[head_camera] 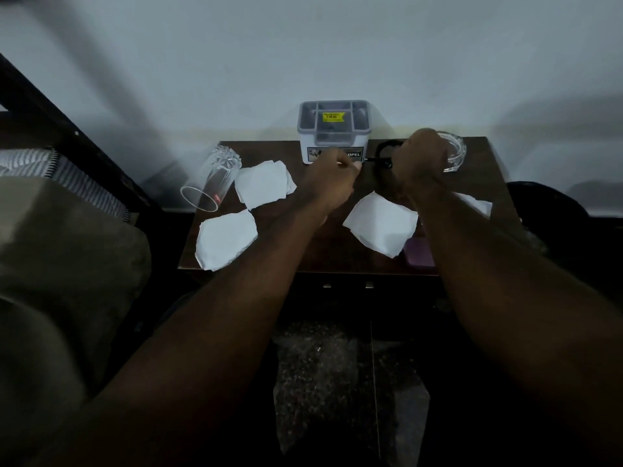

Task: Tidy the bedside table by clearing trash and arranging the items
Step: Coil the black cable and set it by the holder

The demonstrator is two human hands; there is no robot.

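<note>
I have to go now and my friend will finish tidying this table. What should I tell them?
Left hand: pinches one end of the thin black cord.
Right hand: curled round the rest of that cord, beside the clear glass ashtray.
On the dark wooden table: a clear glass tumbler lying on its side at the left, several crumpled white papers spread about, a grey plastic compartment box at the back, and a flat purple thing at the front right.
Done: nothing visibly cleared.
Left: put the cord away, bin the papers, stand the tumbler up.
</note>
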